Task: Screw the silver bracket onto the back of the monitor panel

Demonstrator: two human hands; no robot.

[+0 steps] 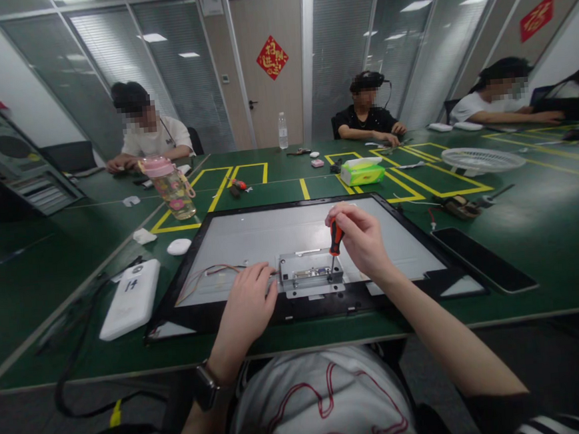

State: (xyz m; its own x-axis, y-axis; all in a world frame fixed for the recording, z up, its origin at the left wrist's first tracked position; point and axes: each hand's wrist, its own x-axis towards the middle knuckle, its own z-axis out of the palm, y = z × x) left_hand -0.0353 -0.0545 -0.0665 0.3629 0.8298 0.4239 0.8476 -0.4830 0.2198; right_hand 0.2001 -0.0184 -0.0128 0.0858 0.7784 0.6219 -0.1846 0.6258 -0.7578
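Note:
A large flat display panel [250, 230] with a black frame lies on the green table in front of me. On its near middle sits a small metal box [295, 285] with connector ports along its side. My right hand [364, 241] is closed around a red and black screwdriver [336, 237], held nearly upright, its tip down at the right end of the metal box. My left hand [250, 300] rests on the panel just left of the box, fingers stretched out beside thin cables [213, 270]. Whether its fingertips touch the box I cannot tell.
Left of the panel lie a white power bank [133, 299] and a white case [179, 246]; a pink-lidded bottle [170, 189] stands behind. A black phone [483, 258] lies to the right. Beyond are a tissue pack [363, 171] and a white round grille [483, 160]. Several people sit across.

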